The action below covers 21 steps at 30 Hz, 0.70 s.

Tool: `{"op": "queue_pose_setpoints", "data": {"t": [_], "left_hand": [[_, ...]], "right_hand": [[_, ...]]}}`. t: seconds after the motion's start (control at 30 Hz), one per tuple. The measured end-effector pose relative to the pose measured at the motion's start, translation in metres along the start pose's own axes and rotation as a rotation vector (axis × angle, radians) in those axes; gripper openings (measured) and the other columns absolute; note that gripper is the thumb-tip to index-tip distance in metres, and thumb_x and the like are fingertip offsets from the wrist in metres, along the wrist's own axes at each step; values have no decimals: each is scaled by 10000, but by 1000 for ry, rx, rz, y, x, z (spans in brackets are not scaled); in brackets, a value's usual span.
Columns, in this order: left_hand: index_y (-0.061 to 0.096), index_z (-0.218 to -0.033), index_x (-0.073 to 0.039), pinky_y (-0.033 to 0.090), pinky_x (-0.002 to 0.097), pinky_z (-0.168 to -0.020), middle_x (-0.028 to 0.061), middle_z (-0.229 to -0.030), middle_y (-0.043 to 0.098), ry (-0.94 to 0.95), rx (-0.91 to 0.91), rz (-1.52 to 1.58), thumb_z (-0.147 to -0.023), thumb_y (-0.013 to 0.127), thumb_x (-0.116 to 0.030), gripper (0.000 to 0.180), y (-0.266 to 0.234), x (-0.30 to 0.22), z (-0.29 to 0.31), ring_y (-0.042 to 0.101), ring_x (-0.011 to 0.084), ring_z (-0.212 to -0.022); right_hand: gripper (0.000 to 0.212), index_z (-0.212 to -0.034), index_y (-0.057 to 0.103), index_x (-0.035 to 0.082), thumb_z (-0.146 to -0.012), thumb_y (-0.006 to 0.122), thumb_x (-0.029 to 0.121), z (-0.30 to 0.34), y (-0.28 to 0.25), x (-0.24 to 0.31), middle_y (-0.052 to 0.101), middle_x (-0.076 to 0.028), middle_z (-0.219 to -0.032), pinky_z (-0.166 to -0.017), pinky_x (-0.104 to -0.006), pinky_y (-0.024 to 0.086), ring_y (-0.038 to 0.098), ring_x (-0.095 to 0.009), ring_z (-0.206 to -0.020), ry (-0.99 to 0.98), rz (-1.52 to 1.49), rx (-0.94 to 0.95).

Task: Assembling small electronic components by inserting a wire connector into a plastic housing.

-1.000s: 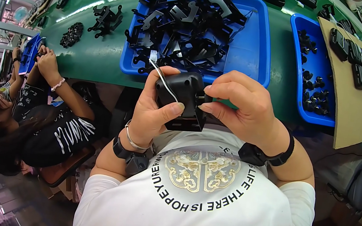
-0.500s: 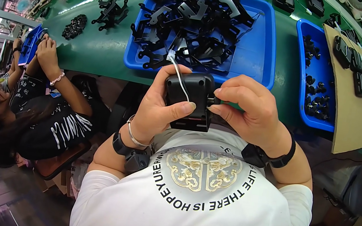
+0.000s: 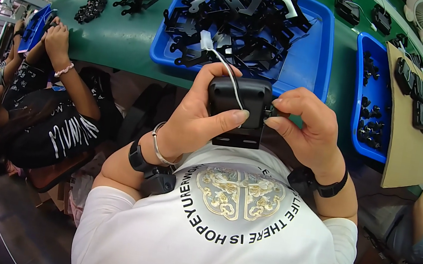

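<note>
My left hand (image 3: 198, 109) is closed around a black box-shaped unit (image 3: 254, 99) with rounded corners, thumb on its face. A white cable (image 3: 235, 80) runs over the unit and ends in a white connector (image 3: 206, 40) above it. Along the unit's lower edge shows a slotted black bracket (image 3: 238, 139). At the unit's right side, my right hand (image 3: 308, 120) pinches a small black knob (image 3: 270, 112) between thumb and forefinger; the fingers partly hide it.
Just beyond my hands, a blue tray (image 3: 302, 80) holds a heap of black brackets (image 3: 235, 19). On the right stand a blue bin (image 3: 358, 94) of small black knobs and cardboard (image 3: 397, 145) bearing several black units. Co-workers sit on both sides.
Both hands and the unit have shifted slightly right and up in the picture, relative to my shirt. The grip on the unit and knob stays.
</note>
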<state>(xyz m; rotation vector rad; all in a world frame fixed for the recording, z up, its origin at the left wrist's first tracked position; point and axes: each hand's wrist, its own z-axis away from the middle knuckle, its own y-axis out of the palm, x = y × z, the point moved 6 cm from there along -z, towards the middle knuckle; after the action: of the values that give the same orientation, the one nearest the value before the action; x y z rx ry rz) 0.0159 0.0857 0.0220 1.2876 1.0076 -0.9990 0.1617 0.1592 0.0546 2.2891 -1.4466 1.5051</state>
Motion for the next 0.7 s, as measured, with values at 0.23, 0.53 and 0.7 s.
{"op": "queue_pose_setpoints", "data": {"t": [0.23, 0.53, 0.7], "left_hand": [[313, -1221, -47, 456, 253, -795, 78, -1043, 489, 141, 4, -166, -799, 658, -60, 545, -1, -4, 0, 510, 114, -925], [309, -1220, -36, 451, 249, -787, 77, -1031, 484, 201, 11, -238, -797, 668, -69, 555, 3, -7, 0, 506, 115, -912], [312, -1217, -49, 473, 245, -775, 74, -1031, 489, 170, 11, -147, -807, 656, -65, 536, 4, -5, -4, 515, 112, -910]], "right_hand": [[217, -820, 568, 11, -823, 672, 201, 7, 3, -9, 565, -75, -723, -546, -238, 398, 501, -135, -615, 203, -64, -35], [352, -751, 522, 28, -903, 558, 343, 15, 12, -27, 463, -13, -635, -515, -224, 334, 390, -93, -560, 340, -181, -56], [316, -768, 522, 27, -913, 554, 306, 8, 10, -22, 471, -2, -665, -516, -211, 321, 366, -84, -556, 244, -182, -204]]}}
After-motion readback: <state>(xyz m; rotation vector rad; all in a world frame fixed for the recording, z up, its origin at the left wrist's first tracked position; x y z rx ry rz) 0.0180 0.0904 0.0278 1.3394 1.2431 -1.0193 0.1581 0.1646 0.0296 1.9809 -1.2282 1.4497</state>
